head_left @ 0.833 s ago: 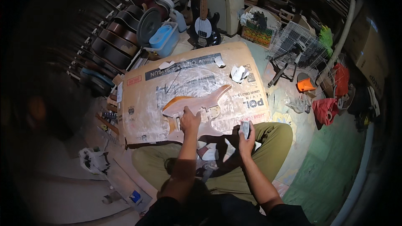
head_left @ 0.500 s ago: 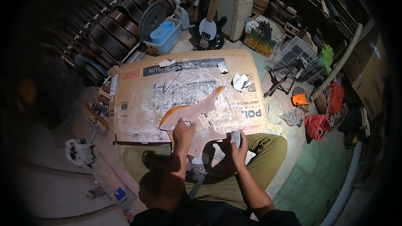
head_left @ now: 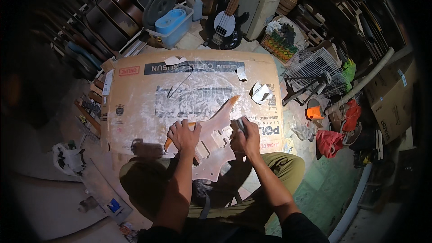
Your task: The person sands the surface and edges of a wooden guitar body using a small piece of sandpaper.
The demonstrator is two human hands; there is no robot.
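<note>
An unfinished electric guitar body (head_left: pixel 218 158), pale with an orange-brown edge and routed cavities, lies tilted across my lap and the near part of a flattened cardboard sheet (head_left: pixel 135 130). My left hand (head_left: pixel 183 136) grips its left end, fingers bent over the top and far edge. In my right hand (head_left: pixel 247 138) is a small grey sanding block (head_left: pixel 242 126), held beside the body's right edge near the upper horn. Whether the block touches the wood I cannot tell. Pale dust covers the cardboard.
Torn white paper pieces (head_left: pixel 261 93) lie on the cardboard. Behind it stand a black bass guitar (head_left: pixel 225 29) and a clear tub (head_left: pixel 173 36) holding a blue container. Acoustic guitars (head_left: pixel 105 22) line the far left. A wire rack (head_left: pixel 315 67) and a red bag (head_left: pixel 329 143) sit to the right.
My left hand has shifted left and opened from a fist to grip the body's edge. My right hand has moved up and left with the sanding block, toward the guitar body. The view has shifted slightly.
</note>
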